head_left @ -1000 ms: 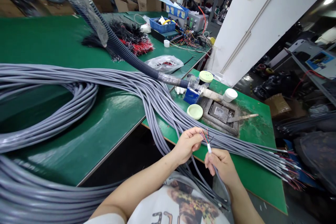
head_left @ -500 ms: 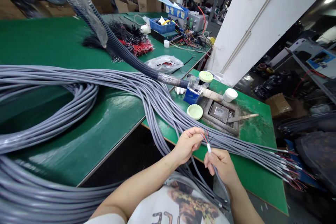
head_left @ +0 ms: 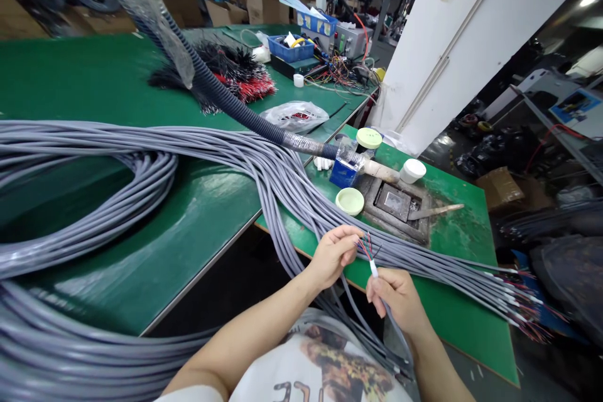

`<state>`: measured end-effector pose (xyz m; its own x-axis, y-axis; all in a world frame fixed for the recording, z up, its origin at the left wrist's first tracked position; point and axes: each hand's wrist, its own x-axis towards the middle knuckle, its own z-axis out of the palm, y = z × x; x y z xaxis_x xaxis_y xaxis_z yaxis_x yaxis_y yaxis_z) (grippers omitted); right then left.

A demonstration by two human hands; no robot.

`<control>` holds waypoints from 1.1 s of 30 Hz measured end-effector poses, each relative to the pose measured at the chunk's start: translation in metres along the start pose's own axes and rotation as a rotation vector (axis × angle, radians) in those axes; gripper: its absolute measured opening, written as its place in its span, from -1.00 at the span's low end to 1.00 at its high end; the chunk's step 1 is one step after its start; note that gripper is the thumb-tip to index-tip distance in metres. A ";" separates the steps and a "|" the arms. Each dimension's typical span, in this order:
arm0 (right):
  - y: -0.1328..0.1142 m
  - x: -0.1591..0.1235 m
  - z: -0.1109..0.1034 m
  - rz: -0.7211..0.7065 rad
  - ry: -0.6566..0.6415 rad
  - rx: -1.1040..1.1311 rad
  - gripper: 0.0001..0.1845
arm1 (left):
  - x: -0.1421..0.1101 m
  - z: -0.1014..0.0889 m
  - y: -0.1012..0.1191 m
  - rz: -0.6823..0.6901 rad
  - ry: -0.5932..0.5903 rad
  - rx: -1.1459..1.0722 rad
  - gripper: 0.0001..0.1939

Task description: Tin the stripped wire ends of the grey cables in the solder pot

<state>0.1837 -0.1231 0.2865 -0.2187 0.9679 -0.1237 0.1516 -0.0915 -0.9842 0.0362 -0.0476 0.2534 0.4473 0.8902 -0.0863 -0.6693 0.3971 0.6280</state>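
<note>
My right hand [head_left: 396, 294] grips a grey cable [head_left: 394, 321] just below its white sleeved end [head_left: 374, 269]. Thin red, green and blue wires [head_left: 366, 246] fan out above that end. My left hand [head_left: 333, 256] is beside these wires, its fingertips bunched right next to them. Whether it pinches a wire is hidden. A long bundle of grey cables [head_left: 282, 188] runs under both hands, with stripped multicoloured ends [head_left: 518, 304] at the right.
Grey cable coils [head_left: 89, 201] lie on the green workbench [head_left: 141, 301]. Black corrugated conduit [head_left: 235, 107] rises toward the back. A metal pot [head_left: 393, 204] sits among lids on a second green bench, with a blue bin [head_left: 291, 48] and black-and-red wires [head_left: 235, 78] beyond.
My left hand has shifted slightly left of the coloured wires, which now fan out a little wider. My right hand has barely moved.
</note>
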 end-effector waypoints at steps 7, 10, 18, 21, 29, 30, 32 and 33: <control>-0.002 0.001 0.001 0.002 -0.024 0.008 -0.57 | 0.001 0.000 0.001 -0.045 -0.094 -0.038 -0.75; -0.002 0.002 0.002 0.004 -0.027 0.007 -0.57 | 0.002 -0.002 0.002 -0.058 -0.136 -0.030 -0.73; -0.002 0.005 -0.001 0.053 -0.059 0.066 -0.63 | 0.004 -0.002 0.003 -0.041 -0.112 0.017 -0.76; -0.006 0.013 -0.003 0.089 -0.090 0.186 -0.72 | 0.001 0.004 0.001 -0.046 -0.056 0.106 -0.76; -0.019 0.032 0.000 0.032 0.209 -0.002 -0.81 | -0.005 0.018 0.000 -0.015 0.111 0.200 -0.72; -0.020 0.032 0.001 0.020 0.251 -0.078 -0.80 | -0.005 0.018 0.000 -0.020 0.123 0.184 -0.72; -0.019 0.031 0.001 -0.023 0.311 -0.245 -0.78 | -0.005 0.018 -0.001 -0.032 0.143 0.157 -0.73; -0.019 0.031 0.001 -0.047 0.328 -0.319 -0.77 | -0.005 0.018 -0.001 -0.037 0.148 0.146 -0.74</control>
<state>0.1730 -0.0915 0.3013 0.0770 0.9969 0.0173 0.4495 -0.0192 -0.8931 0.0455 -0.0567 0.2676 0.3710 0.9028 -0.2174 -0.5559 0.4034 0.7267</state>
